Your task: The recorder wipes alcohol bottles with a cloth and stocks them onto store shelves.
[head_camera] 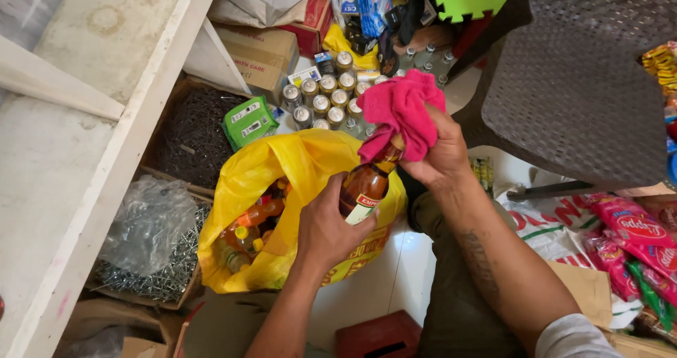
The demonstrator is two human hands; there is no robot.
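Just right of the yellow bag (296, 167) (more bottles inside), the left hand (326, 227) keeps a closed grip on the amber bottle (364, 189), steadying it; above, the right hand (437, 153) presses a pink cloth (402, 107) onto its neck.

Bright, even indoor light, soft shadows, sharp focus, slight wide-angle stretching at edges.
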